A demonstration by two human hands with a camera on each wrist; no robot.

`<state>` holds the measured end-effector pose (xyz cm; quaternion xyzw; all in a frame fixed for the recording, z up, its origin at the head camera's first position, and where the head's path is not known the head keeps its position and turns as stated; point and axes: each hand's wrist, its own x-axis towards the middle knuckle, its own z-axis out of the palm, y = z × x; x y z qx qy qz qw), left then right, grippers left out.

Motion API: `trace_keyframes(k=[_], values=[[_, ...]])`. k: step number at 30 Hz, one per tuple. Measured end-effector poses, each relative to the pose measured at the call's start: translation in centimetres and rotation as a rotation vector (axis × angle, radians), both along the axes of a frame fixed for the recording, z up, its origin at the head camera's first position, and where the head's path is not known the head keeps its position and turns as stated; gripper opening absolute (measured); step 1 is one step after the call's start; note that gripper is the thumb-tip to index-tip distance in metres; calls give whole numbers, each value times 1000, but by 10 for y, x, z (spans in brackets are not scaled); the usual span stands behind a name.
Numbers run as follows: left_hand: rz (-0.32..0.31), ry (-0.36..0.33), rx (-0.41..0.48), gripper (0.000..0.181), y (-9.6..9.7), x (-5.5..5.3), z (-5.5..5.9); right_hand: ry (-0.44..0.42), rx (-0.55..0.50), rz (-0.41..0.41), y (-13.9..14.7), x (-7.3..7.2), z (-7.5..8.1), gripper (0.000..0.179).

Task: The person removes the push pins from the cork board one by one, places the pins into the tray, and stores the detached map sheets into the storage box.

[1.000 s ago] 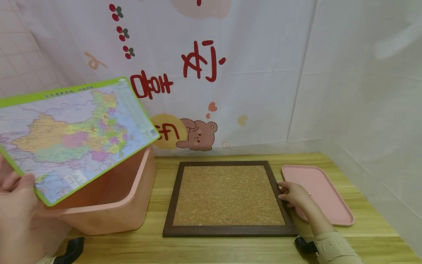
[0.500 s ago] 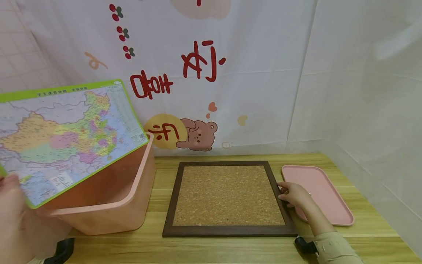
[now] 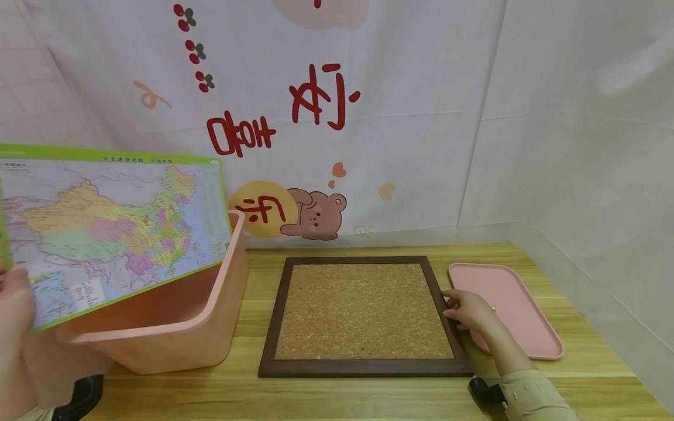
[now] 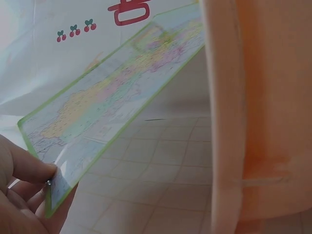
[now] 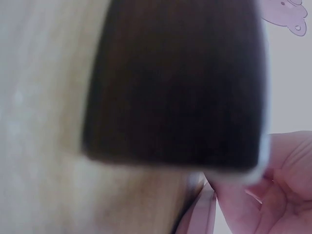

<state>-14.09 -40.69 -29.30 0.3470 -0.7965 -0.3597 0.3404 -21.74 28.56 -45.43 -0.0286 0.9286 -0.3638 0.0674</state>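
In the head view my left hand [image 3: 14, 327] pinches the lower left corner of a green-edged map sheet [image 3: 121, 222]. The sheet hangs tilted above a pink plastic bin [image 3: 210, 327]. Close up in the left wrist view, the thumb presses on the map's corner [image 4: 57, 192], and a tiny shiny dot shows beside it. A dark-framed cork board [image 3: 363, 310] lies flat on the table. My right hand [image 3: 471, 310] grips its right edge with bent fingers; the frame [image 5: 180, 87] fills much of the right wrist view, blurred.
A shallow pink tray [image 3: 526, 316] lies right of the board, partly beneath my right forearm. A small shiny spot shows by that hand. Behind the wooden table [image 3: 316, 400] hangs a white printed cloth [image 3: 411, 117].
The map first shifted left, then swung back right, with its top edge lower and more level and its lower right part now by the bin's rim. The right hand and cork board stay put.
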Motion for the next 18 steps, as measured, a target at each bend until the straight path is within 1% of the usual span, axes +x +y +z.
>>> trace_keyframes(k=[1,3,6,8,11,18], values=[[-13,5,-20,50,6,1,5,1,4,0,0,0,0,54],[-60,22,-91,53,12,2,11,1,8,0,0,0,0,54],[-118,75,-187,64,13,1,13,0,6,-2,0,-1,0,54],[-156,86,-198,68,11,-1,14,-1,4,1,0,-1,0,54],[-192,89,-194,68,9,-3,16,-3,6,0,0,-1,1,54],[-227,11,-214,71,10,-5,26,-3,5,0,0,0,2,54]])
